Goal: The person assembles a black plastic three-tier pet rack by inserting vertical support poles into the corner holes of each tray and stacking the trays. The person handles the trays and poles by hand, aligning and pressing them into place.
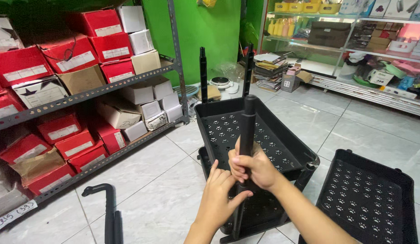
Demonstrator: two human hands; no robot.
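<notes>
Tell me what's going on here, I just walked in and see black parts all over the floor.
A person grips an upright black pole with the right hand, left hand beside it, at a corner of a black perforated tray rack. Another tray and a curved handle lie on the tiled floor.

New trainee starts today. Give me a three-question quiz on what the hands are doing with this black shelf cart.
1. True or false: the right hand grips the upright black pole.
2. Where does the spare black tray lie? A) on the floor at right B) on the grey shelf
3. What colour are most boxes on the shelving?

Key: 1 true; 2 A; 3 red. The left hand touches the pole lower down.
</notes>
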